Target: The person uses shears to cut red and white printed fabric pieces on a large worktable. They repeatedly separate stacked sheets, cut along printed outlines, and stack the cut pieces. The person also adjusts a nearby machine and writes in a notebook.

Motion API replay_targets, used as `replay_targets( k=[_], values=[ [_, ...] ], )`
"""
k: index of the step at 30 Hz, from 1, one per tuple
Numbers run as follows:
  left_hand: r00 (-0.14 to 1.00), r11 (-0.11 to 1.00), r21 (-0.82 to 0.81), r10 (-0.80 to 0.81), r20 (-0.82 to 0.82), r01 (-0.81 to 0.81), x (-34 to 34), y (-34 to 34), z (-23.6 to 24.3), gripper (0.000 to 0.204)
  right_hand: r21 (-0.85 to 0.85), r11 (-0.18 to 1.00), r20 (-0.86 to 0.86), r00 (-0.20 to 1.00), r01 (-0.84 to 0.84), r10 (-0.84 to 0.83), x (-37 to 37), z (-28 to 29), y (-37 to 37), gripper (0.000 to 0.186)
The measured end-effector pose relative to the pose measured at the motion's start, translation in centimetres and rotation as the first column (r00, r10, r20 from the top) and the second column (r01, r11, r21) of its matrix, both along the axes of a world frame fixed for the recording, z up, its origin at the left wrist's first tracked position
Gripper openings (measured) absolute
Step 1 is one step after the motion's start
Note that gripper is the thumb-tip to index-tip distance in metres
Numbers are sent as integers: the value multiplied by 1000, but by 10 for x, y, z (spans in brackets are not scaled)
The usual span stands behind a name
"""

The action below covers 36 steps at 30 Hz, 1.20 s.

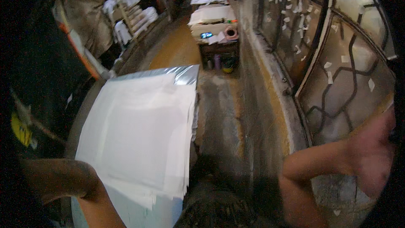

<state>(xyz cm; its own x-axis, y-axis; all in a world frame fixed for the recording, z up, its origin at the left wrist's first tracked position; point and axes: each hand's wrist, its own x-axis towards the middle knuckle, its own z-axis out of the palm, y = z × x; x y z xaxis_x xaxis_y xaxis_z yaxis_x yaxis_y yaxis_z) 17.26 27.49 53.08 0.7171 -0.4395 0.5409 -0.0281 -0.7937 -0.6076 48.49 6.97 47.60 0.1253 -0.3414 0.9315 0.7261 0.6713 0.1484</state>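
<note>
My left arm (90, 185) rises from the lower edge, bends, and runs out at the dark left rim, so my left hand is out of sight. On the other side my right arm (301, 177) bends the same way. Close to the right rim shows a blurred, pinkish part of what looks like my right hand (375, 160), its fingers cut off. Neither arm visibly touches the stack of large white sheets (139, 122) in front of me. The sheets lie slightly fanned at the near edge, with a shiny silver sheet (187, 76) under their far corner.
A small table (200, 50) farther ahead bears a paper stack, a lit phone (206, 35) and a tape roll (231, 33). Grimy window panels with metal bars (327, 97) line the right wall. White rolls and bundles (139, 19) fill a rack at far left.
</note>
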Motion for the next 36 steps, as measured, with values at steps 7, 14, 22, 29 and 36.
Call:
replay_targets(
  k=[7, 14, 22, 29, 36],
  values=[
    [993, 996, -22, -89, 79, 91, 114, 147, -21, 39, -544, 809, -209, 897, 225, -390, 161, -90, 157, 32],
    [984, 989, -43, -139, 111, 144, 236, 310, -23, 41, -981, -182, 146, 891, 73, -430, 348, -315, 323, 24],
    [990, 990, -73, -116, 75, 121, 351, 450, -26, 43, -623, -623, -168, 859, -472, -483, 419, -612, 353, 30],
    [997, 995, -99, -20, 70, 27, 458, 570, -45, 45, -478, -499, -304, 669, -723, -678, 541, -738, 446, 25],
    [941, 915, -329, 297, 159, -234, 580, 704, -63, 47, -435, -488, -176, 603, -756, -778, 699, -714, 622, 25]
  ],
)
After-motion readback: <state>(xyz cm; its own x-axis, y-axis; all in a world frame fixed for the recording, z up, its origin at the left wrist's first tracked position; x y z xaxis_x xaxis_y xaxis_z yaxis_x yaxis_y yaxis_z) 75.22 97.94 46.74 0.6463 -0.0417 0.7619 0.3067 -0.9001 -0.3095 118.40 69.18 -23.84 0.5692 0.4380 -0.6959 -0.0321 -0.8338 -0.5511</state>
